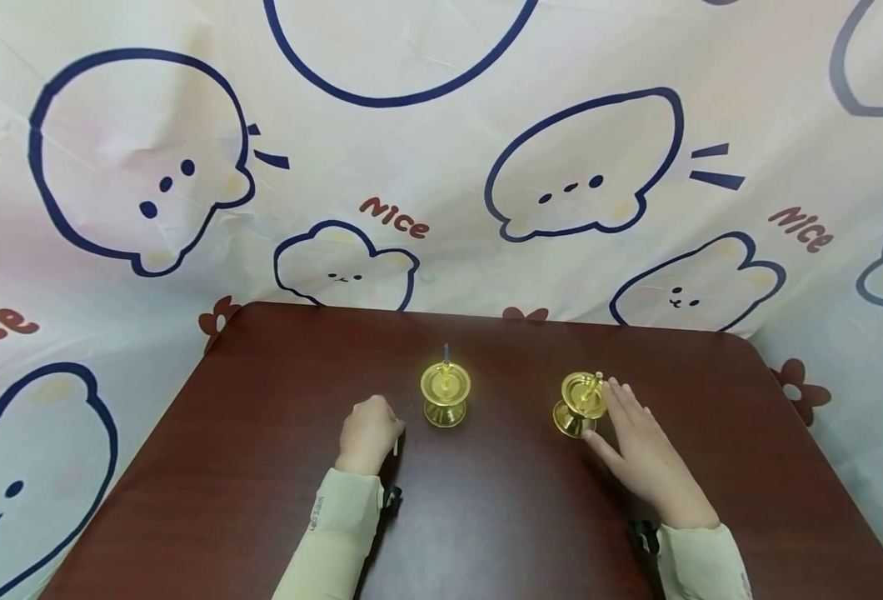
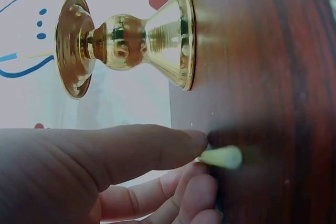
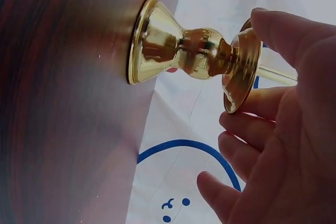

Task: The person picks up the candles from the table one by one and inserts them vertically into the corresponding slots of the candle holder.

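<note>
My left hand pinches a thin pale-yellow candle between thumb and fingers, its rounded end close over the tabletop. Just right of that hand stands an upright brass candlestick, its dish carrying a slim candle with a bluish upper part. My right hand is at a second brass candlestick, fingers extended beside its dish. In the right wrist view, the thumb lies at the dish rim and the other fingers lie along the far side. A pale-yellow candle rises from this dish, partly hidden by the hand.
Both candlesticks stand on a dark brown wooden table with rounded far corners. A pale cloth printed with blue cartoon outlines hangs behind the table and along its sides. Dark straps show at both wrists.
</note>
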`<action>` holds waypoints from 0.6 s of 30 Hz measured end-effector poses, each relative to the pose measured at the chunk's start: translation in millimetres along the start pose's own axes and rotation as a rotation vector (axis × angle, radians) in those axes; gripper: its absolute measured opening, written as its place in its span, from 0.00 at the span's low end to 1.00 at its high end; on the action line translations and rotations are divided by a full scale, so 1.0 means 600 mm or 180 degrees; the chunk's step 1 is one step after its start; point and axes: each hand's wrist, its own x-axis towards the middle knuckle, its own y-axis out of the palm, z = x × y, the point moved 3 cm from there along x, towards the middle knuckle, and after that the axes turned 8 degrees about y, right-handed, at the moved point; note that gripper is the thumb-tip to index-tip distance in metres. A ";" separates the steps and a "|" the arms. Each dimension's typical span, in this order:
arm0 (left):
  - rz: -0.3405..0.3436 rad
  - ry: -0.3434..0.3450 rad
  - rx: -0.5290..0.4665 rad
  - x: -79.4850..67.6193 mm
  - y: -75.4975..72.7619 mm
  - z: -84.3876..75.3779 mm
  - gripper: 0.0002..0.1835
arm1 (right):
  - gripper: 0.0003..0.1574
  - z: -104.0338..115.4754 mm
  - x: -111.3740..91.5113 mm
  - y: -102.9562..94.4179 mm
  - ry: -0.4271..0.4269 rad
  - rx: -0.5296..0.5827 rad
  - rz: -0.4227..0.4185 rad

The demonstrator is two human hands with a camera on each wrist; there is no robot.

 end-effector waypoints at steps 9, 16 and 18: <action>-0.0010 0.0026 -0.0018 -0.007 0.002 -0.004 0.28 | 0.53 0.000 -0.002 0.002 0.0006 -0.0024 -0.0010; 0.0014 0.0085 -0.0002 -0.005 0.000 -0.002 0.27 | 0.54 0.001 -0.002 0.002 0.0014 0.0001 -0.0012; 0.0018 0.0113 -0.0006 -0.005 -0.001 0.000 0.27 | 0.53 0.001 -0.003 0.003 0.0014 -0.0008 -0.0015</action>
